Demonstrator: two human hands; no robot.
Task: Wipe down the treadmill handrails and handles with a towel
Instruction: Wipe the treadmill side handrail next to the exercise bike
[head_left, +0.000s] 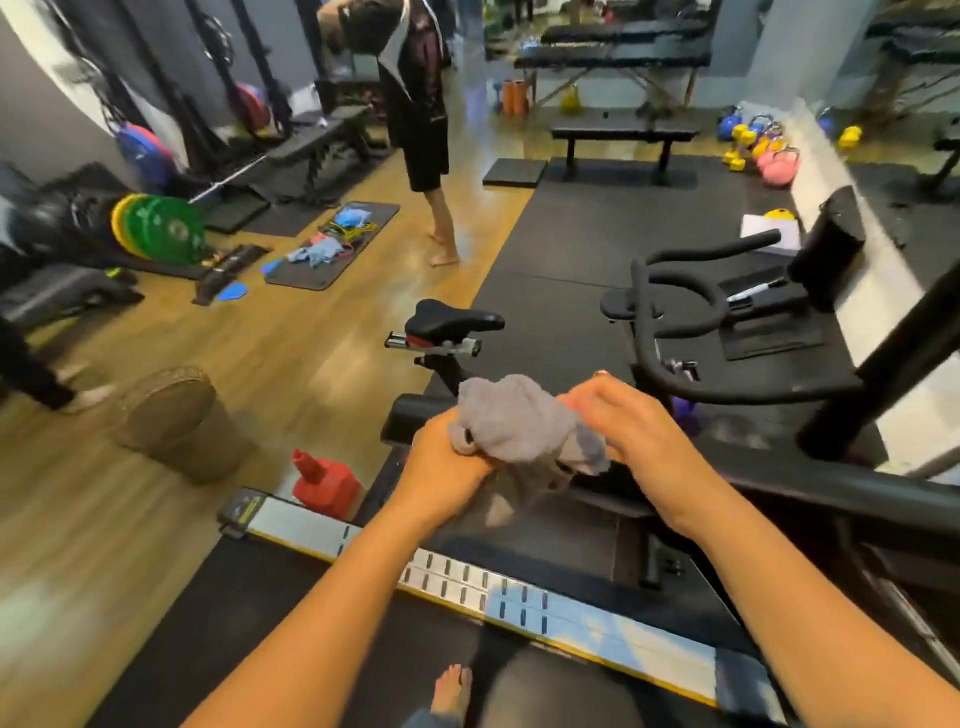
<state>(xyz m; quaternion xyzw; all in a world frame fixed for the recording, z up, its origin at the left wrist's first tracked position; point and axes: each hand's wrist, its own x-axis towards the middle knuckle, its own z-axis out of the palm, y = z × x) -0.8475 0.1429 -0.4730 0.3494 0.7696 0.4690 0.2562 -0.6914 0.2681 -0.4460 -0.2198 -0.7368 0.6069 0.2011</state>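
- Wicker basket (171, 415), far left on the wooden floor, and a red container (324, 486) just beside the treadmill's edge: bystanders to the task, well apart from the hands.
- Left hand (449, 460): fingers curled round the left end of the towel, gripping a bunched fold; the thumb side faces up and the wrist lies over the near end of the rail.
- Towel (519, 423): grey, crumpled into a loose mound between the two hands and resting on the handrail. It reads as light, soft and limp terry; it will drape and conform to a round bar, will not slide readily on a dry rail, and cannot be damaged by squeezing. Best taken in a full-palm bunch, as here, so that a thick pad sits between palm and rail; a loose corner hangs below and could trail.
- Handrail (415, 415): black, rounded bar whose end shows left of the towel; it looks rigid and fixed, so it may bear firm pressure.
- Right hand (631, 423): laid over the towel's right end, fingers bent down onto the cloth; it appears to hold the cloth, though the fingertips are blurred.
- Exercise bike handlebars (675, 332), right and beyond: not part of the treadmill.
- Upright post (883, 358) of the treadmill, far right: judged untouched as yet.
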